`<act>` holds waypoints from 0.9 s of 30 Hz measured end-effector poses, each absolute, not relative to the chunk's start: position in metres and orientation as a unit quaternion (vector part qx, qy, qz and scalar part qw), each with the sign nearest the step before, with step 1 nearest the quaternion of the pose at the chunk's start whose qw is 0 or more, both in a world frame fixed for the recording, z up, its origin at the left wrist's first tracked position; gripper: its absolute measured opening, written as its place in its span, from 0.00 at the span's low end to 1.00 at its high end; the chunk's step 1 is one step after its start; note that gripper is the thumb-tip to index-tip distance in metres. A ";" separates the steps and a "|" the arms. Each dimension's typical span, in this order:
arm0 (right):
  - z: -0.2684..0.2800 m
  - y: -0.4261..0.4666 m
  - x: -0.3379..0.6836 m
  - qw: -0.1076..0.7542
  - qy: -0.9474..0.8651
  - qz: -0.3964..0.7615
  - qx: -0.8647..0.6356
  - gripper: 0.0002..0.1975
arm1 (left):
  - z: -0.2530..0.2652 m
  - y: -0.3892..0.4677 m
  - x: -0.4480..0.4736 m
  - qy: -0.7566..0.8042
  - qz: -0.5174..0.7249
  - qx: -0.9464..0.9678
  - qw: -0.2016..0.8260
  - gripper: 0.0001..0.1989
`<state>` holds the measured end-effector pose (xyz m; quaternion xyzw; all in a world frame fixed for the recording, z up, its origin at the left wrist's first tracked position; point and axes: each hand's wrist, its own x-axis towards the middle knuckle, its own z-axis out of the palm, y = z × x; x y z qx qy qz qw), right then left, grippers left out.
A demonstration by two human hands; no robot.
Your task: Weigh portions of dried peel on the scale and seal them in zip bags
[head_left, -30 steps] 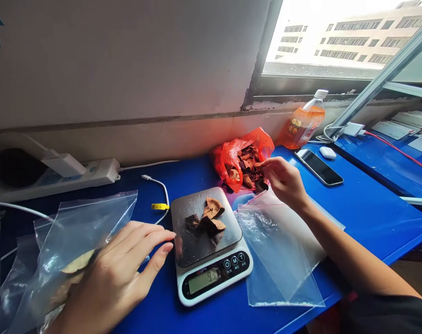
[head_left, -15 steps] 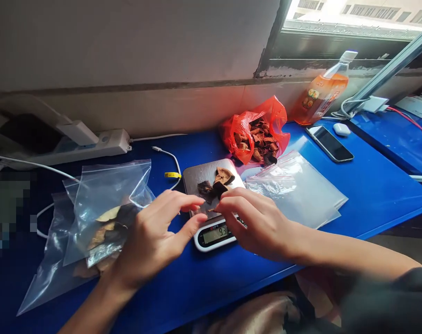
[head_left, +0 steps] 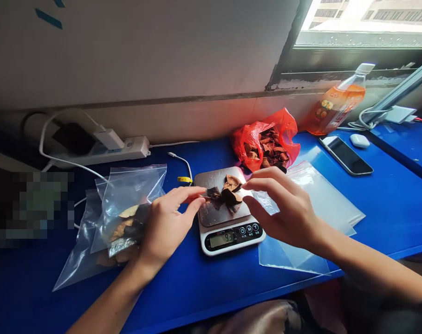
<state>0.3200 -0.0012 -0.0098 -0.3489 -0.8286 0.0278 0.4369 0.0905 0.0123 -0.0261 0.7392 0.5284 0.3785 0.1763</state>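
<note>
Several pieces of dried peel (head_left: 231,195), brown and curled, lie in a small pile on the metal plate of a white kitchen scale (head_left: 204,218). The scale's display reads 9.3. At the pile's left edge, the thumb and forefinger of my left hand (head_left: 172,220) come together on what looks like the thin edge of a peel piece. My right hand (head_left: 287,206) hovers at the right side of the plate, its thumb and fingers apart and nothing held. Behind the scale, a red plastic bag (head_left: 243,139) stands open, filled with more dried peel.
Clear zip bags with peel inside (head_left: 127,227) lie left of my left hand. Flat clear bags (head_left: 329,199) are right of the scale. Farther off are a phone (head_left: 348,155), an earbud case (head_left: 360,140), an orange drink bottle (head_left: 339,104), a power strip (head_left: 136,147) and cables.
My right fingers have spread and drawn back from the pile to the right. My left thumb and forefinger have closed together at its left edge. The head view has shifted; the reading stays 9.3.
</note>
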 end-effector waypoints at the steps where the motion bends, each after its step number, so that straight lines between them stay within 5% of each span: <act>1: -0.013 -0.002 0.323 0.440 -0.825 0.024 -0.355 0.11 | -0.025 0.013 0.093 0.547 0.372 0.725 0.192 0.06; 6: -0.027 -0.006 0.329 0.463 -0.802 0.022 -0.378 0.09 | -0.014 0.018 0.102 0.566 0.325 0.724 0.224 0.03; 19: -0.023 0.003 0.352 0.465 -0.789 0.018 -0.402 0.06 | -0.021 0.014 0.110 0.548 0.313 0.769 0.102 0.09; 27: -0.038 0.018 0.417 0.145 -0.835 0.069 -0.527 0.07 | -0.025 0.015 0.083 0.575 0.321 0.747 0.089 0.11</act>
